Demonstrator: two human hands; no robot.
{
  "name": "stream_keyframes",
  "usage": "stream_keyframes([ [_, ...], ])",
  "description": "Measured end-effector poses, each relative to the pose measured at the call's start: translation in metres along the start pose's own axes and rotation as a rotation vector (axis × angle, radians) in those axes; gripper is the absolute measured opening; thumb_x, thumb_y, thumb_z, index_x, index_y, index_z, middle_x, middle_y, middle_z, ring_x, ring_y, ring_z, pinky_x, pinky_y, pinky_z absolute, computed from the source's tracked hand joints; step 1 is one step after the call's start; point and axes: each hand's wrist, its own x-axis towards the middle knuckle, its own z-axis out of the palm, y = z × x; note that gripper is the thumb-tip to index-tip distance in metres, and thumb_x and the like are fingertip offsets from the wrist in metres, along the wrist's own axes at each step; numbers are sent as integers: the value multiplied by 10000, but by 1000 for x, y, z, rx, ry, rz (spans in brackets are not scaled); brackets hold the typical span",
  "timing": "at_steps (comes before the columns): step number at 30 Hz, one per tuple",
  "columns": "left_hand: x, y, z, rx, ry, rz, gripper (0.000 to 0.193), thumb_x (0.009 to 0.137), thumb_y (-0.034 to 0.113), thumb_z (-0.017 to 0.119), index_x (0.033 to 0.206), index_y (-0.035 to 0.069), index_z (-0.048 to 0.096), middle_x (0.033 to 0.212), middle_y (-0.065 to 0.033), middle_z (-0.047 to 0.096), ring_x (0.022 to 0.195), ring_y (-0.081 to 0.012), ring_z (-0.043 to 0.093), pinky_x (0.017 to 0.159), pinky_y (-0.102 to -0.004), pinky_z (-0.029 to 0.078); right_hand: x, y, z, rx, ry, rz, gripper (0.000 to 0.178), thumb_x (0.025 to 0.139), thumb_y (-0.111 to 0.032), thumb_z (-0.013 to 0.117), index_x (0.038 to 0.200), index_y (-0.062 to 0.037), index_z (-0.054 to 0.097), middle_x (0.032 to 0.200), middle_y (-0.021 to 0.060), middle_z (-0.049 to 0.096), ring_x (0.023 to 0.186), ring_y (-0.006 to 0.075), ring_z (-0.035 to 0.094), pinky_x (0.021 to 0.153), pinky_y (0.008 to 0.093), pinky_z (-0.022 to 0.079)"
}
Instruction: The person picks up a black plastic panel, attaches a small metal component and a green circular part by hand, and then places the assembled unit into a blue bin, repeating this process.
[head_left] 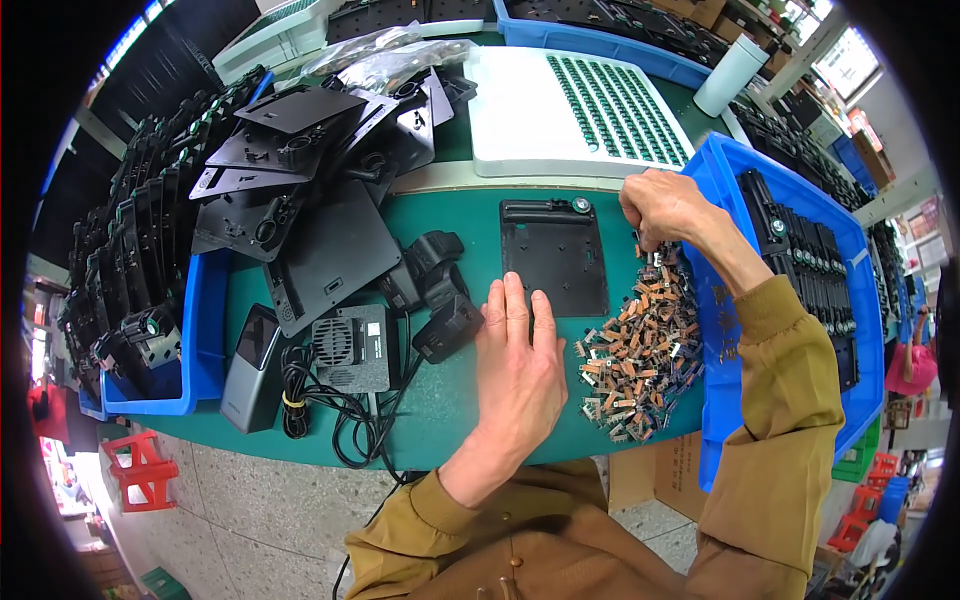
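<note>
A flat black plastic plate (553,252) lies on the green table (440,395) in front of me. My left hand (518,362) rests flat, fingers together, with its fingertips on the plate's near edge. To the right lies a heap of small brown and silver parts (640,345). My right hand (668,208) hovers over the far end of that heap, fingertips pinched down into it; whether a part is between them is hidden.
A blue bin (722,300) of black parts stands at the right. Another blue bin (205,330) with stacked black plates fills the left. Black housings (440,295), a small fan unit (352,348) and a coiled cable (330,410) lie left of my hand. A white tray (575,110) sits behind.
</note>
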Motion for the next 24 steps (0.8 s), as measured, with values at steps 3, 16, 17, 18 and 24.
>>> stream_keyframes([
  [3, 0, 2, 0, 1, -7, 0, 532, 828, 70, 646, 1295, -103, 458, 1424, -345, 343, 1315, -476, 350, 1057, -542, 335, -3, 2, 1, 105, 15, -37, 335, 500, -112, 862, 762, -51, 663, 763, 73, 667, 815, 259, 658, 641, 386, 502],
  [16, 0, 0, 0, 0, -1, -2, 539, 824, 72, 646, 1297, -102, 457, 1427, -340, 343, 1317, -471, 350, 1063, -533, 333, -3, -15, -5, 52, -47, -1, 311, 570, -83, 829, 839, -60, 674, 868, 88, 698, 880, 266, 674, 697, 404, 537],
  [17, 0, 1, 0, 0, 2, -4, 540, 822, 72, 649, 1296, -102, 458, 1427, -339, 344, 1316, -470, 350, 1062, -532, 334, -2, -12, -5, 114, 30, -21, 309, 572, -89, 822, 839, -54, 671, 872, 94, 696, 879, 269, 672, 702, 405, 535],
  [18, 0, 0, 0, 1, 4, -5, 540, 822, 72, 649, 1296, -102, 458, 1427, -339, 344, 1316, -470, 350, 1062, -532, 334, -2, -10, -5, 177, 107, -42, 308, 574, -96, 815, 840, -48, 668, 876, 100, 694, 878, 273, 670, 708, 407, 533],
  [24, -1, 1, 0, -9, -6, -15, 543, 815, 74, 657, 1292, -97, 463, 1427, -336, 346, 1314, -466, 354, 1055, -534, 343, 5, -4, -4, 427, 102, -117, 305, 587, -129, 803, 837, -13, 672, 839, 136, 690, 831, 283, 665, 726, 398, 526],
])
